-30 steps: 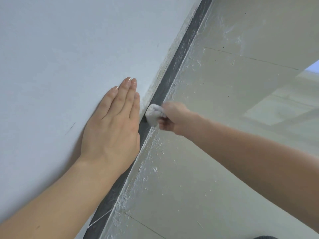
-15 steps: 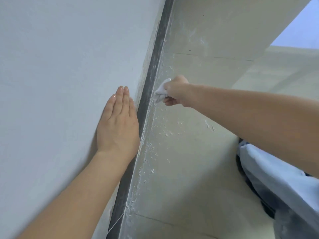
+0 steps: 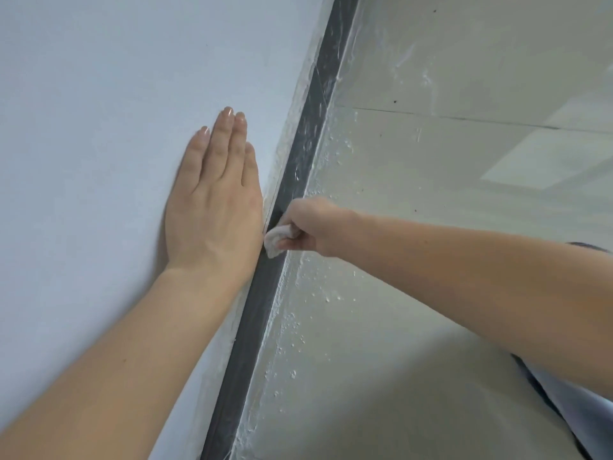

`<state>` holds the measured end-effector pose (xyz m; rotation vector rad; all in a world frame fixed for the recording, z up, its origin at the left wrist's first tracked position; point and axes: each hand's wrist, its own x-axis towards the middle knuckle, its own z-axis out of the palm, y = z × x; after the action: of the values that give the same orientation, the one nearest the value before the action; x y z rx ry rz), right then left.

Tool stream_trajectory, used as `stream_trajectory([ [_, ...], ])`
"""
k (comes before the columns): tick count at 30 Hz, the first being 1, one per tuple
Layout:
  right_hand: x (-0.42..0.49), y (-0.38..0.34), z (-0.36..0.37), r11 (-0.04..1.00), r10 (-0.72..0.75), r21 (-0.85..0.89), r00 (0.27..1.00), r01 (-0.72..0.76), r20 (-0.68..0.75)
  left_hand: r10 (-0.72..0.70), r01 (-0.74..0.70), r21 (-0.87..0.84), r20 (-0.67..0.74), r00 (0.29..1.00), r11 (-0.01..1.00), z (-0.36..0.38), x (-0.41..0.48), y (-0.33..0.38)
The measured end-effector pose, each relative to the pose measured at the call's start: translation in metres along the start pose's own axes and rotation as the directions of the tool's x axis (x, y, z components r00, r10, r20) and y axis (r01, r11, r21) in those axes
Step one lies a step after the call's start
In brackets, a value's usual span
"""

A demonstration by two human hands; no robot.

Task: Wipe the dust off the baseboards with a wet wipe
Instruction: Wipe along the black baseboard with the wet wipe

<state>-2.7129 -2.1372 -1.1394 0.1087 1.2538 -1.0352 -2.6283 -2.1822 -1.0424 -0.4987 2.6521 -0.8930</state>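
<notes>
Right hand grip bunched round crumpled white wet wipe, pressed on dark grey baseboard strip. Left hand flat on pale wall, fingers straight. Wiping underway; streaked stretch ahead likely needs next pass.

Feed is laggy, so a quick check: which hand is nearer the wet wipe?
Right. The right hand has the wet wipe in its grip, pressed against the dark baseboard. The left hand lies flat on the wall, close beside it.
</notes>
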Motion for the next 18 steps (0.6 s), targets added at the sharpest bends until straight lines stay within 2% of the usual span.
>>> stream_trajectory([
  [2, 0.000, -0.021, -0.018, 0.979, -0.088, 0.178, 0.993, 0.101, -0.083, -0.009, 0.010, 0.023, -0.045, 0.999, 1.000, 0.002, 0.006, 0.002],
  [4, -0.003, -0.034, -0.034, 0.942, -0.156, 0.274, 0.974, 0.196, -0.162, -0.017, 0.019, 0.033, -0.042, 0.999, 0.999, 0.000, 0.012, 0.003],
  [6, -0.010, -0.034, -0.041, 0.955, -0.205, 0.187, 0.969, 0.230, -0.141, -0.015, 0.016, 0.057, -0.013, 1.000, 0.998, 0.000, 0.017, 0.005],
  [8, -0.018, -0.019, -0.033, 0.992, -0.129, 0.007, 0.990, 0.129, -0.054, -0.019, 0.020, 0.086, -0.022, 1.000, 0.996, 0.000, 0.021, 0.006],
  [11, -0.012, 0.011, -0.015, 0.984, 0.090, -0.164, 0.991, -0.074, 0.094, -0.047, 0.050, 0.124, -0.027, 0.999, 0.991, 0.003, 0.027, 0.009],
  [13, 0.002, 0.019, -0.012, 0.965, 0.120, -0.248, 0.984, -0.085, 0.132, -0.076, 0.081, 0.142, -0.039, 0.996, 0.987, 0.003, 0.030, 0.011],
  [15, 0.018, 0.015, -0.018, 0.972, 0.099, -0.222, 0.989, -0.074, 0.106, -0.096, 0.102, 0.130, -0.049, 0.994, 0.986, 0.002, 0.031, 0.012],
  [18, 0.043, -0.016, -0.034, 0.995, 0.067, -0.078, 0.998, -0.066, 0.006, -0.130, 0.134, 0.103, -0.043, 0.991, 0.986, 0.001, 0.033, 0.012],
])
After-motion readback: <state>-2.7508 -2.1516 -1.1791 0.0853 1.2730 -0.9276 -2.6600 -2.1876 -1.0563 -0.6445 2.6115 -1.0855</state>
